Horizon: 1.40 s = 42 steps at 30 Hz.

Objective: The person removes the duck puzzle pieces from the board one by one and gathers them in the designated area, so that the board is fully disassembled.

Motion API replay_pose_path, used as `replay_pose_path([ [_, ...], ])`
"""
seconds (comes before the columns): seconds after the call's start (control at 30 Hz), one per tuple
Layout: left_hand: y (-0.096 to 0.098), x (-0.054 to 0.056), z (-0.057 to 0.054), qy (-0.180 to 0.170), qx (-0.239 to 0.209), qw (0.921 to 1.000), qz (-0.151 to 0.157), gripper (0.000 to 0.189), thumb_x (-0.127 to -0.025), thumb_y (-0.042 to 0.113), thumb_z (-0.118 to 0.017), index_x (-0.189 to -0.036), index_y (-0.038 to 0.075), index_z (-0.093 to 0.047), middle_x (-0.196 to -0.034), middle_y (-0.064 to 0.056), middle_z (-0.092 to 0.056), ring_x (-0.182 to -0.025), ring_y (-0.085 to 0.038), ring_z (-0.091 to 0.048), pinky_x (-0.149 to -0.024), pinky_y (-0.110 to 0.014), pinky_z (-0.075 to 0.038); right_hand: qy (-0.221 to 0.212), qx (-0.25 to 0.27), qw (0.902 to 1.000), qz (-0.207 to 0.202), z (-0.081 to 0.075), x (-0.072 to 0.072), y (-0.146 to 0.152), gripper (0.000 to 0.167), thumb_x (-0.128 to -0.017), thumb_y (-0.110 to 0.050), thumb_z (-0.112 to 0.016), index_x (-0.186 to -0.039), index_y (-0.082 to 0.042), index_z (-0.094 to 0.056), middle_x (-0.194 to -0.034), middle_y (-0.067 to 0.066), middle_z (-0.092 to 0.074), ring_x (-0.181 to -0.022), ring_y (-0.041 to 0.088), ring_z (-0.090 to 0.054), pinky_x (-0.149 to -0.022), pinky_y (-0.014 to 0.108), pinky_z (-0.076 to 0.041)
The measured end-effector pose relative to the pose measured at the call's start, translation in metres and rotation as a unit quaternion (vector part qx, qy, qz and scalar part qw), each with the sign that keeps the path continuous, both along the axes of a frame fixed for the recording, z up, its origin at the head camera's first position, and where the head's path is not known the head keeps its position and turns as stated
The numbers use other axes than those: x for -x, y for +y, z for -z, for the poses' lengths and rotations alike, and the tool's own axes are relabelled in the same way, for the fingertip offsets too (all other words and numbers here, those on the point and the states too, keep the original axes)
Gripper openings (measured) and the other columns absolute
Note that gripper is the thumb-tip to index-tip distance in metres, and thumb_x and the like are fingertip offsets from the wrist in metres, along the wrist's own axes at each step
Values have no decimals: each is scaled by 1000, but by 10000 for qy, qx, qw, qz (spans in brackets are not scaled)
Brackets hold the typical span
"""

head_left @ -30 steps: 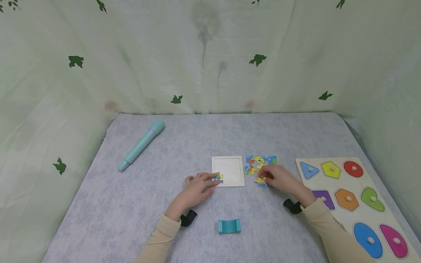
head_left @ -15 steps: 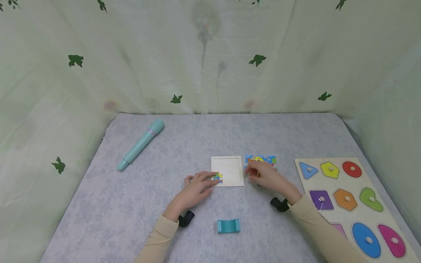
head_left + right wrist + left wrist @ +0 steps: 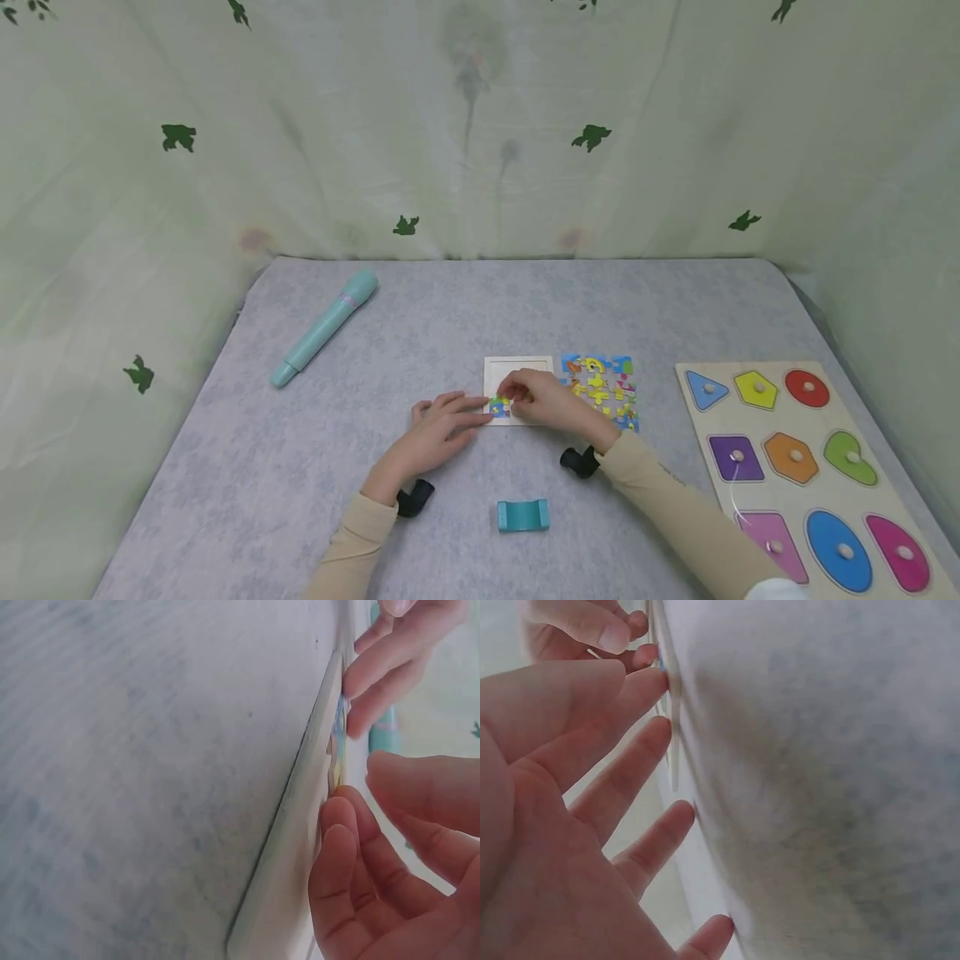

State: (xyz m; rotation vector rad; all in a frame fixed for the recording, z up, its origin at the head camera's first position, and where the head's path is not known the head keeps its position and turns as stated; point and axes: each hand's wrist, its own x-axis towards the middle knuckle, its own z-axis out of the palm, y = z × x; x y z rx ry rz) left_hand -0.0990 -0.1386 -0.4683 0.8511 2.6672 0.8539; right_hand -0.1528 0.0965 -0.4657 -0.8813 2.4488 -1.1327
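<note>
A small white puzzle tray (image 3: 518, 362) lies mid-table, with a few colourful jigsaw pieces (image 3: 497, 407) in its lower left corner. My left hand (image 3: 431, 440) rests at the tray's left edge, fingers extended and spread, fingertips touching the rim. Over the tray, my right hand (image 3: 551, 404) has its fingers curled and pinches a puzzle piece (image 3: 334, 774) beside those in the corner. That piece is mostly hidden by the fingers. Just right of the tray, several more jigsaw pieces (image 3: 597, 380) lie grouped on the cloth, partly covered by the right hand.
A knobbed wooden shape board (image 3: 806, 417) lies on the right. The turquoise stick-like object (image 3: 322, 330) is at the back left. Near the front sits a small teal curved block (image 3: 522, 516). A patterned curtain (image 3: 480, 125) surrounds the table.
From the loose pieces, my right hand has moved left over the tray with a puzzle piece. My left hand has stayed by the tray's left edge, shifting slightly left.
</note>
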Motion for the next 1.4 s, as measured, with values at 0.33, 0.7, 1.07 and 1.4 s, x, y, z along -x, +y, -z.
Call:
replay_pose_path([
  [0.33, 2, 2, -3, -153, -102, 9998, -22, 29, -98, 16, -56, -124, 14, -66, -140, -4, -48, -131, -30, -34, -95, -64, -14, 308, 262, 9992, 32, 5, 6, -5, 22, -81, 7, -60, -100, -4, -66, -75, 0, -53, -65, 11, -46, -62, 25, -40],
  [0.7, 4, 4, -3, -193, 77, 9997, -101, 28, -97, 16, -56, -124, 15, -66, -140, -3, -49, -131, -30, -34, -96, -63, -14, -251, 461, 9958, 745, -10, 10, 35, 13, -89, -3, -65, -100, -10, -65, -87, 0, -58, -76, 17, -53, -69, 32, -44],
  [1.07, 2, 2, -2, -183, -154, 9996, -134, 27, -97, 15, -56, -122, 14, -67, -141, -4, -48, -131, -31, -34, -96, -62, -13, -508, 525, 9952, 651, -12, 5, 84, 9, -86, 5, -61, -92, -2, -64, -85, 7, -60, -72, 19, -51, -65, 30, -44],
  [1.4, 3, 2, -1, -166, -207, 9995, -165, 26, -97, 16, -56, -121, 14, -67, -140, -4, -49, -130, -30, -35, -96, -61, -14, -498, 160, 9980, 346, -3, 1, 86, 8, -87, 6, -62, -91, 0, -66, -79, 2, -62, -65, 15, -59, -60, 26, -46],
])
